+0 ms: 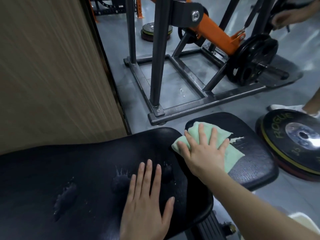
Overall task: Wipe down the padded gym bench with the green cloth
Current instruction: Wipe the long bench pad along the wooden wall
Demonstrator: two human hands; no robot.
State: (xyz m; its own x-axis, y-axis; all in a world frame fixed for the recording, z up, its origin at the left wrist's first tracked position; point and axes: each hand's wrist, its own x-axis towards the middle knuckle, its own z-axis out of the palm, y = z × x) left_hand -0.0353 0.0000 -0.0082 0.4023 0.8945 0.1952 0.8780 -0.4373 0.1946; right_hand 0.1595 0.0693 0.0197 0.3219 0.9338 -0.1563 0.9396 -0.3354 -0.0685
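Pressing our right hand (206, 151), fingers (201, 134) spread flat, on the pale green terry cloth (232, 154) atop the black padded desk (256, 163); left hand (147, 201) lies flat with fingers apart, bracing us.

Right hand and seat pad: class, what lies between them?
In the head view, the green cloth lies between the right hand, pressed flat with fingers spread, and the seat pad.

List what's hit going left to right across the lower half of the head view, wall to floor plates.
Wood-panel wall → long bench pad → left hand flat on it → right hand pressing the green cloth on the small seat pad → stacked plates.
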